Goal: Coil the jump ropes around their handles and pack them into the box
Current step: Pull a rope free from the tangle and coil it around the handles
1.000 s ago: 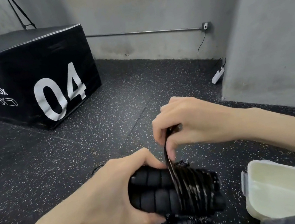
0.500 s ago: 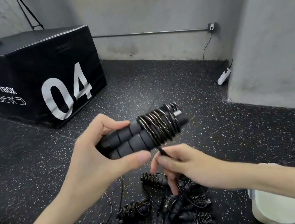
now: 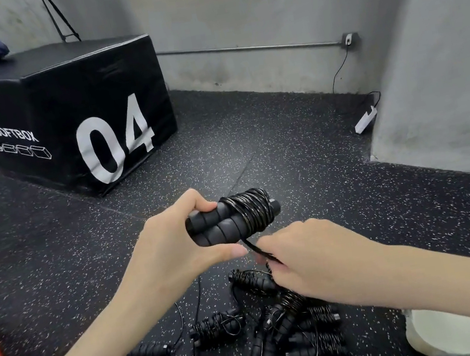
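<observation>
Nearly coiled, the jump rope [image 3: 234,217] sits clenched in the left hand [image 3: 171,251] while the right hand [image 3: 311,261], just below that grip, pinches its tail; the pile [image 3: 269,328] and box [image 3: 427,332] wait.

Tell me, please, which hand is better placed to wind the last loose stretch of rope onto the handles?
The right hand: it already pinches the loose rope end just below the coil. The left hand is occupied gripping the paired handles, so it should probably just steady them.
</observation>
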